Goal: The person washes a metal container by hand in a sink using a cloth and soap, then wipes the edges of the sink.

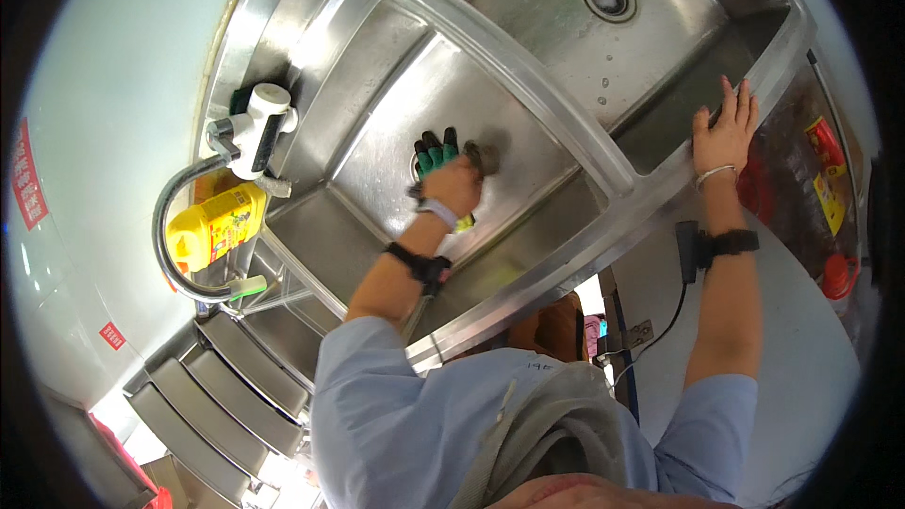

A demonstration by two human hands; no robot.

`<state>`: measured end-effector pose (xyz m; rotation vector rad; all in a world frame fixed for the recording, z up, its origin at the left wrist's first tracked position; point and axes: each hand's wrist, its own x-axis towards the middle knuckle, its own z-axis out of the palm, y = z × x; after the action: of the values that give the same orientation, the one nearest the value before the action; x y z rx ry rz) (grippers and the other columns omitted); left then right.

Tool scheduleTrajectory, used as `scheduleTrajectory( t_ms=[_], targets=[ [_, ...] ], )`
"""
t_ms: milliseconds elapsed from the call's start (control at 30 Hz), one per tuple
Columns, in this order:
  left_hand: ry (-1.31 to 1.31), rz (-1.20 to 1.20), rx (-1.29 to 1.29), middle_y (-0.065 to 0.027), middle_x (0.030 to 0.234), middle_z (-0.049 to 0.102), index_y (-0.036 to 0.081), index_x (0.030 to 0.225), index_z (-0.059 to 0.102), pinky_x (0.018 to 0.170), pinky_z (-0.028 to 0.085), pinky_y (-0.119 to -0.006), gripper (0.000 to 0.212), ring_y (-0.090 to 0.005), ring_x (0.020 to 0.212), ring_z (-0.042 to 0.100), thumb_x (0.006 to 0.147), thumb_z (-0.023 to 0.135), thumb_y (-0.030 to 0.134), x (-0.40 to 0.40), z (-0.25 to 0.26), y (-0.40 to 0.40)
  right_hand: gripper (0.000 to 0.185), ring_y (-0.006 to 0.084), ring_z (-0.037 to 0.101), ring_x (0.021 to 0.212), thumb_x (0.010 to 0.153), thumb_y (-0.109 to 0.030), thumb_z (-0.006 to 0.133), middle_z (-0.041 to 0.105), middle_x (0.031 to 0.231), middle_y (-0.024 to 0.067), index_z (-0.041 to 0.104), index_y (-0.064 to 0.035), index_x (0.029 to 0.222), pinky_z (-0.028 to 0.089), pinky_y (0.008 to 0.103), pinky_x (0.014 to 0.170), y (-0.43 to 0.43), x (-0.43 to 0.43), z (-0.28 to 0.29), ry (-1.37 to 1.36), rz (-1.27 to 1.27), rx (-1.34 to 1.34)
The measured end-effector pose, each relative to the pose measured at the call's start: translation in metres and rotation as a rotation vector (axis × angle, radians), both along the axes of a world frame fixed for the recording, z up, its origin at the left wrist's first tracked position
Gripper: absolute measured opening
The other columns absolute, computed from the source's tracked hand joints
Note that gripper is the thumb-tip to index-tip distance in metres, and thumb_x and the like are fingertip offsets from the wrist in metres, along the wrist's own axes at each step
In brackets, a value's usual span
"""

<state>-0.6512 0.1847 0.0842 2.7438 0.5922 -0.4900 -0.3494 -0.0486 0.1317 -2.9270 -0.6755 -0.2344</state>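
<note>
My left hand (pixel 451 187) is down in the near basin (pixel 385 134) of a stainless steel double sink, blurred by motion. Its fingers are closed around a dark grey-brown scrubber (pixel 483 158), probably a scouring pad, at the basin floor. A green and black work glove (pixel 433 152) lies beneath that hand, fingers showing beyond it; the hand hides its middle and most of the drain. My right hand (pixel 728 129) rests with spread fingers on the sink's front rim (pixel 668 180), beside the other basin (pixel 537 7), and holds nothing.
A white tap (pixel 258 131) with a curved spout stands on the sink's back ledge, beside a yellow plastic bottle (pixel 215 226). Several steel pans (pixel 233 382) are lined up at lower left. A black device (pixel 686 252) with a cable is strapped to my right forearm.
</note>
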Motion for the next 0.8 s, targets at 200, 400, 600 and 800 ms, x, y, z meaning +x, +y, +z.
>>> scheduleTrajectory(
  t_ms=[200,400,600,800],
  targets=[
    [0.281,0.19,-0.019,-0.0118,0.089,0.058,0.006,0.074,0.059,0.065,0.046,-0.038,0.018,-0.0294,0.077,0.057,0.07,0.048,0.02,-0.048,-0.085,-0.007,0.049,0.0305,0.019,0.122,0.075,-0.027,0.044,0.023,0.134,0.0092,0.037,-0.0187,0.122,0.02,0.0372,0.1,-0.006,0.005,-0.009,-0.029,0.035,-0.004],
    [0.498,0.543,0.16,-0.0131,0.086,0.06,0.008,0.085,0.06,0.069,0.047,-0.037,0.026,-0.0281,0.081,0.058,0.072,0.051,0.029,-0.126,-0.055,0.057,0.049,0.0295,0.018,0.123,0.075,-0.028,0.044,0.023,0.134,0.0087,0.037,-0.0197,0.122,0.019,0.0374,0.1,-0.005,0.003,-0.011,-0.022,0.006,-0.045],
    [0.458,0.971,0.214,-0.0169,0.086,0.06,0.003,0.082,0.061,0.069,0.047,-0.037,0.037,-0.0296,0.081,0.059,0.074,0.051,0.038,-0.124,-0.026,0.063,0.047,0.0286,0.018,0.124,0.078,-0.027,0.042,0.021,0.135,0.0078,0.035,-0.0204,0.123,0.017,0.0368,0.101,-0.008,0.001,-0.012,-0.012,0.003,-0.056],
    [0.13,0.218,0.183,-0.0127,0.08,0.056,0.006,0.08,0.054,0.055,0.047,-0.039,0.02,-0.0273,0.066,0.058,0.078,0.046,0.023,-0.068,-0.051,0.017,0.047,0.029,0.018,0.123,0.077,-0.026,0.044,0.022,0.134,0.0082,0.037,-0.0207,0.122,0.018,0.037,0.101,-0.004,0.0,-0.01,-0.014,0.011,-0.05]
  ],
)
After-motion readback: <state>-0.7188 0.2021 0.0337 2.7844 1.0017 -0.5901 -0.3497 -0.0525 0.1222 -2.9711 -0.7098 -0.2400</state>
